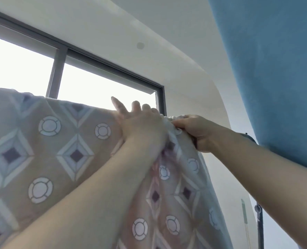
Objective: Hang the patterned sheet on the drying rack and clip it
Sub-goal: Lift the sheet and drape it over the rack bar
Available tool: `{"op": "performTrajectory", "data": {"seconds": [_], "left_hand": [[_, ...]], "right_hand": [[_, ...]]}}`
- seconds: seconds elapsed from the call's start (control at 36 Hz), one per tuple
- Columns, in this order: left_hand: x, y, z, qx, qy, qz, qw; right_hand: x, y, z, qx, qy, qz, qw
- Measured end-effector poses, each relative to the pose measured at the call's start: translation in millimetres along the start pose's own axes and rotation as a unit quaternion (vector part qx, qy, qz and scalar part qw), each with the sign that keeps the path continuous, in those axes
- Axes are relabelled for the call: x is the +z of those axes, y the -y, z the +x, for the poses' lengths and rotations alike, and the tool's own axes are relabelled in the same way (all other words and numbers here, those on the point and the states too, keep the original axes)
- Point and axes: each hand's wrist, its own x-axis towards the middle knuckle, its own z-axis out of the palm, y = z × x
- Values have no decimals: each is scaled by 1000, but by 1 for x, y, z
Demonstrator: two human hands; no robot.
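Observation:
The patterned sheet (46, 150), tan with white diamonds and circles, hangs over a high bar that the cloth hides. Its right end is bunched into folds. My left hand (140, 126) lies over the top edge with the fingers stretched forward over the bunched cloth. My right hand (197, 132) sits just to the right and pinches the gathered white edge of the sheet at the top. No clip shows in either hand.
A blue cloth (274, 78) hangs close on the right, above my right forearm. A dark-framed window (113, 69) is behind the sheet. A black stand pole (260, 229) rises at the lower right by the white wall.

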Motion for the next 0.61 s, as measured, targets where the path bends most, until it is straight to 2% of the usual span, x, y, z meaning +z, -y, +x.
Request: {"op": "performTrajectory", "data": {"seconds": [0.08, 0.22, 0.36, 0.47, 0.61], "left_hand": [[6, -6, 1, 37, -42, -31, 998], [15, 29, -6, 46, -134, -13, 990], [5, 46, -8, 53, -91, -3, 994], [0, 35, -3, 42, -60, -26, 997], [9, 37, -7, 63, -107, -63, 990]], "right_hand": [[1, 1, 1, 30, 23, 35, 999], [-23, -6, -1, 56, 42, 98, 993], [-19, -6, -3, 50, 88, 105, 989], [-7, -3, -10, 46, 114, 163, 979], [1, 5, -11, 42, 52, 209, 976]]}}
